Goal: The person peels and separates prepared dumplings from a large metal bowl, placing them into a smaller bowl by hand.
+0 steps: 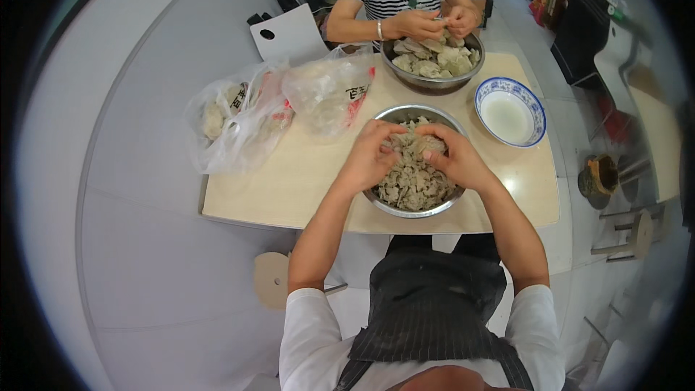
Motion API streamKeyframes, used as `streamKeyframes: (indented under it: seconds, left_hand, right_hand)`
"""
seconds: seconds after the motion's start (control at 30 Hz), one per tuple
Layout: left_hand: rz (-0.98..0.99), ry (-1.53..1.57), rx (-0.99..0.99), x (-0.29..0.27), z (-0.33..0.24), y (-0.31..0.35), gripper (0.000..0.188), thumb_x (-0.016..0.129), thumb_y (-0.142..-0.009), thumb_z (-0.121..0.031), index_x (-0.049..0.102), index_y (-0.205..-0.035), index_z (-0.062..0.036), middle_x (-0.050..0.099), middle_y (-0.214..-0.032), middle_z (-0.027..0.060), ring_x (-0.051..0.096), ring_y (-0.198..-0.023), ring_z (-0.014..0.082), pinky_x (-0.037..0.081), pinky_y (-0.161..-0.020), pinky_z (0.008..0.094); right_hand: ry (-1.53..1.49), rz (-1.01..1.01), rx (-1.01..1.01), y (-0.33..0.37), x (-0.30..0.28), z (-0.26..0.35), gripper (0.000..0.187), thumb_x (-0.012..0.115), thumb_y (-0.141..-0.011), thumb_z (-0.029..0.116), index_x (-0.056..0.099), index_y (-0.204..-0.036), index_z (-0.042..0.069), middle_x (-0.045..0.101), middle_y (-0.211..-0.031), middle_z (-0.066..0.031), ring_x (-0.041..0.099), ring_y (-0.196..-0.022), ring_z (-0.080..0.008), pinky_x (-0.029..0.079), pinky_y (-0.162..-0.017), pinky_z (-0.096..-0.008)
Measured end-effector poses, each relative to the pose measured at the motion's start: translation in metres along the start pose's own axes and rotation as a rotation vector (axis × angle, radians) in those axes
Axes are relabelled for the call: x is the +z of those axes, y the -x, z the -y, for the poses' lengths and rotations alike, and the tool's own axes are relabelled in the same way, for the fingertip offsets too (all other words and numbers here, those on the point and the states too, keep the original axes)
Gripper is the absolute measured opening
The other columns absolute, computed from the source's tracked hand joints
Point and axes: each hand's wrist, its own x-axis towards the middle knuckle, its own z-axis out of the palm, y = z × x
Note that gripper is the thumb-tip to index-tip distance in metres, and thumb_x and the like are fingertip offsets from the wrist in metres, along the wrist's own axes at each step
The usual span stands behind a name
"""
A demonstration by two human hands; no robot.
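Both my hands work over a round steel bowl (424,213) near the table's front edge, filled with small torn grey-beige food pieces (413,182). My right hand (461,158) curls from the right with thumb and fingers closed around a larger pale food piece (433,144). Opposite it, my left hand (371,156) is bent inward over the bowl's left rim, fingers and thumb drawn together. What it grips blends in with the pieces below, so I cannot make it out.
Beyond my bowl, a person's hands (434,25) work over a second steel bowl (434,87) of larger chunks. At right stands a blue-and-white bowl (541,119) with cloudy liquid. Plastic bags (250,127) lie at left. A stool (272,279) stands below the table (289,192).
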Motion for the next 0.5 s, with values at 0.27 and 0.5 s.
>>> streamKeyframes:
  seconds: [0.27, 0.5]
  left_hand:
    - [0.002, 0.14, -0.15, 0.013, 0.007, -0.002, 0.017, 0.068, -0.078, 0.005, 0.066, -0.094, -0.0002, 0.063, -0.079, -0.0008, 0.058, -0.07, 0.0104, 0.05, -0.064, 0.0246]
    - [-0.02, 0.045, -0.037, 0.0, 0.003, -0.001, 0.019, 0.074, -0.073, 0.003, 0.065, -0.089, 0.002, 0.062, -0.091, 0.0049, 0.06, -0.079, 0.0108, 0.05, -0.069, 0.0235]
  right_hand:
    - [-0.384, 0.061, 0.206, 0.003, 0.008, -0.006, 0.024, 0.063, -0.09, 0.001, 0.053, -0.112, -0.002, 0.058, -0.1, -0.0066, 0.063, -0.076, -0.0131, 0.052, -0.068, -0.0277]
    - [-0.445, -0.042, 0.223, 0.01, 0.007, -0.003, 0.024, 0.068, -0.088, 0.003, 0.054, -0.107, -0.002, 0.061, -0.095, -0.007, 0.063, -0.076, -0.0118, 0.055, -0.061, -0.026]
